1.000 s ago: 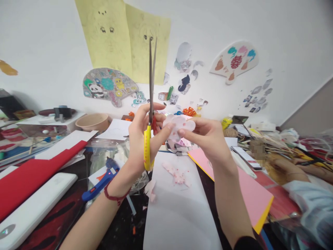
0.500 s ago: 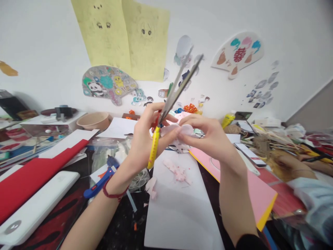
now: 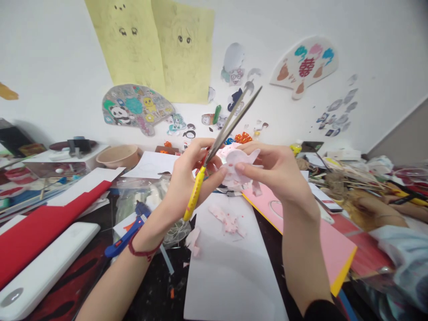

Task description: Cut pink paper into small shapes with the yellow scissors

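My left hand (image 3: 187, 174) is closed around a pair of scissors (image 3: 214, 152) with a yellow handle. Their blades stand slightly parted and point up toward the wall. In my right hand (image 3: 286, 178), a pale pink, dotted paper cutout (image 3: 243, 157) is pinched between thumb and fingers. My left thumb tip reaches the cutout's left edge; whether the left fingers also grip it I cannot tell. Below both hands lies a white sheet (image 3: 230, 276), with a pink dotted paper scrap (image 3: 227, 219) on it. Another scrap (image 3: 193, 241) lies at the sheet's left edge.
A blue glue gun (image 3: 133, 229) lies beside my left forearm. Further left are a white bar-shaped device (image 3: 50, 269) and a red strip (image 3: 56, 214). Pink card (image 3: 329, 249) and a phone (image 3: 324, 198) lie right. Another person's arm (image 3: 377, 211) rests at the far right.
The paper cutout has turned and opened out, showing more of its face, and its left edge has come away from the left fingers somewhat. The scissors have tipped slightly lower.
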Demonstrator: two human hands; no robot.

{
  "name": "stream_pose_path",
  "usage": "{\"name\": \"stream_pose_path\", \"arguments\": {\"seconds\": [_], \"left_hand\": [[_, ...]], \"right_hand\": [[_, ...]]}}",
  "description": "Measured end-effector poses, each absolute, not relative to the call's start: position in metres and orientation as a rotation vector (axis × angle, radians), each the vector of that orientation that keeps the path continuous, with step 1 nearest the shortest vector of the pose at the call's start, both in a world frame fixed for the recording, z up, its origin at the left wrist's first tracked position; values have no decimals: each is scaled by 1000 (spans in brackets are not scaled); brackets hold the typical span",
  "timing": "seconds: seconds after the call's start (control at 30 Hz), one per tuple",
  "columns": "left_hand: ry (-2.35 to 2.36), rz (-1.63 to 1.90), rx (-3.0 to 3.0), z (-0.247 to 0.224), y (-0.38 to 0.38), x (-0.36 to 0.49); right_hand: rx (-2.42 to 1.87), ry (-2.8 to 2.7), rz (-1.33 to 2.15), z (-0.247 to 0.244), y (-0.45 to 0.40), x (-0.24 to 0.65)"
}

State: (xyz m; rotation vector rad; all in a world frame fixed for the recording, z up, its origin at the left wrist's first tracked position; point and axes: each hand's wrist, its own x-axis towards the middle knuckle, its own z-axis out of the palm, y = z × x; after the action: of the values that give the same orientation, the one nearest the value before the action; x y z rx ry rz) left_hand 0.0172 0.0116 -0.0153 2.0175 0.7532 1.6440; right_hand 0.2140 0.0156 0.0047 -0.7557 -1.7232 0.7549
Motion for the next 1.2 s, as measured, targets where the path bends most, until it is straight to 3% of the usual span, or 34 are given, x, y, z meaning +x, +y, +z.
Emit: {"name": "stream_pose_path", "arguments": {"seconds": [0.2, 0.43, 0.63, 0.97, 1.2], "left_hand": [[699, 1686, 2003, -17, 13, 19], [754, 1858, 2036, -18, 14, 17], [711, 1978, 1910, -23, 19, 17], [645, 1983, 1848, -28, 22, 18], [663, 2004, 1771, -27, 19, 25]], "right_hand": [[-715, -1666, 794, 5, 15, 214], [-665, -1555, 481, 6, 10, 210], [-623, -1560, 416, 2, 18, 212], [-677, -1675, 811, -2, 28, 210], [-601, -1610, 856, -6, 29, 203]]}}
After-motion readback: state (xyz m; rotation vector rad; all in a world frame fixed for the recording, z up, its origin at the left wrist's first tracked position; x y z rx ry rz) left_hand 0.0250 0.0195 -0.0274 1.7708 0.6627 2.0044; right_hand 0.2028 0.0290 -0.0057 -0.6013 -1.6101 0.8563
